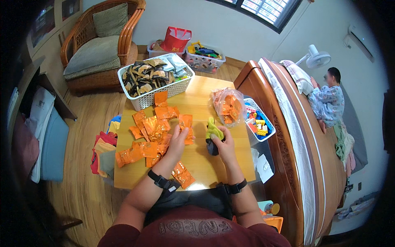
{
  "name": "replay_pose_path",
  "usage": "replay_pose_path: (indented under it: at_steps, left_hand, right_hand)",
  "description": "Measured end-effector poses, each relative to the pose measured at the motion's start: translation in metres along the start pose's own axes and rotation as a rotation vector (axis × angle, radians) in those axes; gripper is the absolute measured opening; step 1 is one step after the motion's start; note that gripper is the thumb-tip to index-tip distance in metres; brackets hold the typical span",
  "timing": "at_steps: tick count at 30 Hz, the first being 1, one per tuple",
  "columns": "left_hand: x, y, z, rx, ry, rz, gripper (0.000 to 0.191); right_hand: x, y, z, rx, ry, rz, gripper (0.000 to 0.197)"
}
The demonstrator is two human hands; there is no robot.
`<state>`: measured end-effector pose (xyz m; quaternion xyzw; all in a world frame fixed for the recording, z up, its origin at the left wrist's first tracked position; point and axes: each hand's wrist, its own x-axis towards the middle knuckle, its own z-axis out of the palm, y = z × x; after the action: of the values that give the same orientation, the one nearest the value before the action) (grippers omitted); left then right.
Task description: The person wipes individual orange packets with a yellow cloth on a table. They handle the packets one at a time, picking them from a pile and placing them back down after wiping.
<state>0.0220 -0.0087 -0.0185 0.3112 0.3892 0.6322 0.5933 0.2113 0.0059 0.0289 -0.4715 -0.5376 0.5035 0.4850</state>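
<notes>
My left hand [178, 142] grips an orange foil packet [186, 121] upright above the wooden table [200, 163]. In my right hand [226, 144] is a bunched yellow-green and dark grey cloth [214, 132]; its folds hide its exact kind. Left of my left hand, several loose orange packets [151, 126] lie scattered and overlapping on the tabletop. One more packet [183, 174] rests near the table's front edge, beside my left forearm. Beyond my right hand sits a clear plastic bag [230, 106] filled with more orange packets.
A white basket [160, 93] of dark packets stands at the table's far left. Right of the table are a basket of toy bricks [260, 123] and a wooden bed [277, 148] with a person [327, 95] on it. Folded clothes [105, 151] are piled at left.
</notes>
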Motion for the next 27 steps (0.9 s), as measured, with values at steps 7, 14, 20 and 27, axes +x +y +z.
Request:
replay_pose_path:
  at_steps: [7,14,20,27]
  left_hand:
    - [0.0,-0.011,-0.001,-0.122,-0.135,-0.01,0.059]
    - [-0.006,0.0,0.008,0.131,0.076,0.056,0.056]
    - [0.006,-0.013,-0.003,-0.027,0.134,0.039,0.055]
    - [0.001,0.002,0.002,-0.108,0.175,0.056,0.047]
  right_hand:
    - [0.022,-0.008,0.053,-0.59,-0.198,-0.519,0.038]
    - [0.042,0.036,0.059,0.003,0.057,-0.115,0.029]
    - [0.031,0.013,0.049,-0.195,-0.096,-0.521,0.028]
    - [0.026,0.011,0.049,-0.503,-0.152,-0.56,0.024]
